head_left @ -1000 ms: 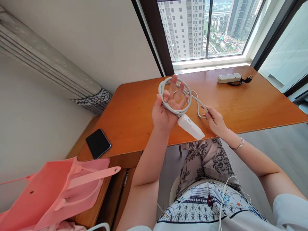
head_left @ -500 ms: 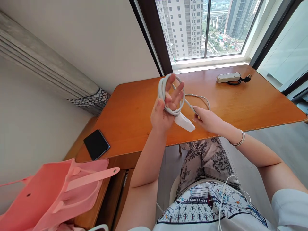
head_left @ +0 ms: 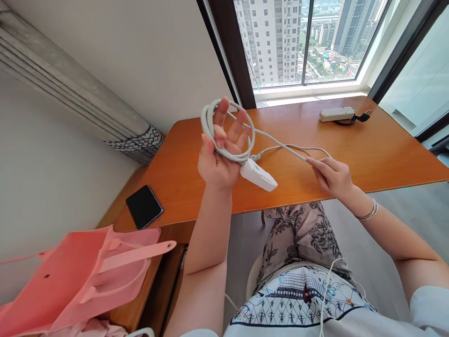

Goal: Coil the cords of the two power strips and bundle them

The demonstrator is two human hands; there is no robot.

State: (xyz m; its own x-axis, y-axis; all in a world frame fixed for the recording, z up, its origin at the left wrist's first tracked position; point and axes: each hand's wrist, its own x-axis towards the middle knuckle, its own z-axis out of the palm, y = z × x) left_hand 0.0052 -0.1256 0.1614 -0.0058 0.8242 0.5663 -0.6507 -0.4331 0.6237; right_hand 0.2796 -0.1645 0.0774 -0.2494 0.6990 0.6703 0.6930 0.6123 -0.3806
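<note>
Several loops of a pale grey cable are wound around my left hand, which is raised over the table with its fingers curled up inside the coil. A white power adapter hangs from the cable beside that palm. My right hand pinches the free length of cable between thumb and fingers, low over the table's front edge. From the coil to this pinch the cable runs almost straight. Past the fingers it bends back to a small plug near the adapter.
A white power strip with a black plug lies at the back right of the wooden table. At the left are a dark tablet or phone and an open pink bag. A window stands behind.
My left hand has moved left with the coil and adapter. My right hand has moved right, still pinching the cable, so a longer stretch now spans between my hands.
</note>
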